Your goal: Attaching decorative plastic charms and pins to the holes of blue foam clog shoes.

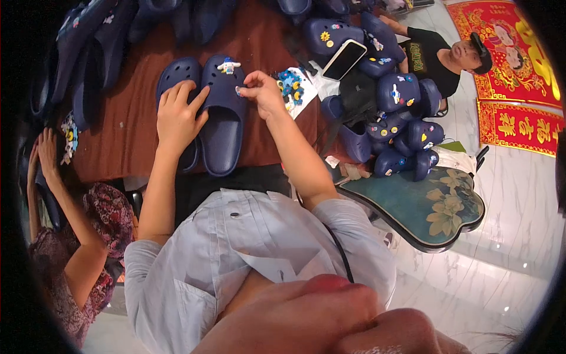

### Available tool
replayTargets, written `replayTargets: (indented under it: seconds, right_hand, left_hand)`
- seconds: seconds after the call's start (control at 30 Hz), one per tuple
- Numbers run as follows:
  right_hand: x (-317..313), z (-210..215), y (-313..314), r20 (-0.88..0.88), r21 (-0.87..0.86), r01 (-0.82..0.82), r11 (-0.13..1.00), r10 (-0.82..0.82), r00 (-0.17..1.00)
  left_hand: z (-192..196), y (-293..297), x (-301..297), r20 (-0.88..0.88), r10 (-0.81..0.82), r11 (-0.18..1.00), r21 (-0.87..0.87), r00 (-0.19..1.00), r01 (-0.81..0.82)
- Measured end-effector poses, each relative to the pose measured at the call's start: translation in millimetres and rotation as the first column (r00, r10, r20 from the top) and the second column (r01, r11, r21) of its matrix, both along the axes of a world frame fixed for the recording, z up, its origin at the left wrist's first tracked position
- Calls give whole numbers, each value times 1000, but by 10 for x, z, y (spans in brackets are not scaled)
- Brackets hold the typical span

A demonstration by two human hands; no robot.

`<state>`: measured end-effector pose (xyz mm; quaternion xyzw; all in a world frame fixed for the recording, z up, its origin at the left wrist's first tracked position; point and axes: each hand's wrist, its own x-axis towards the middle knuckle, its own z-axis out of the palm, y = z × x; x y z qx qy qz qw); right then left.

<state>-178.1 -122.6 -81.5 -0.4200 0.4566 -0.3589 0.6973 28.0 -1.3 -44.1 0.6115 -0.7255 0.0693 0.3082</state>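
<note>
A pair of navy clogs lies side by side on the brown cloth in front of me, toes pointing away. Over the left clog (177, 70) rests my left hand (180, 115), its fingers bent over the upper and its forefinger and thumb against the right clog (220, 138). That right clog bears a white and blue cartoon charm (227, 65) near its toe. At the clog's right side my right hand (264, 94) pinches a small, light-coloured charm (239, 91) between thumb and forefinger. Its details are too small to tell.
Blue and yellow charms (290, 85) lie on white paper to the right. Beyond are a phone (344, 59) and a pile of decorated clogs (396, 91). More clogs (106, 53) fill the far left. One person (436, 56) is far right, another's hands (48, 154) at left.
</note>
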Motion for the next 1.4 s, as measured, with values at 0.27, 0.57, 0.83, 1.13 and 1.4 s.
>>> replayTargets:
  seconds: [0.27,0.57,0.83,1.13,1.4]
  right_hand:
    - [-59,-5,-13,-115,-36,-56,998,51,992]
    - [-33,16,6,-39,-44,-8,999,6,999]
    - [-669,1215,32,-32,-999,10,47,-811,584]
    - [-1449,2323,682,541,-707,-350,-615,-788,293]
    - [-1189,1178,205,123,-880,-337,-334,-847,518]
  left_hand:
    - [-16,-4,0,-17,-5,1000,-26,1000,4]
    - [-39,-21,23,-2,9,998,-58,1000,-9]
    - [-20,-13,-1,16,25,996,-89,1000,-24]
    - [-90,52,37,55,29,994,-105,998,-23]
    - [-205,-50,42,89,74,991,-121,993,-63]
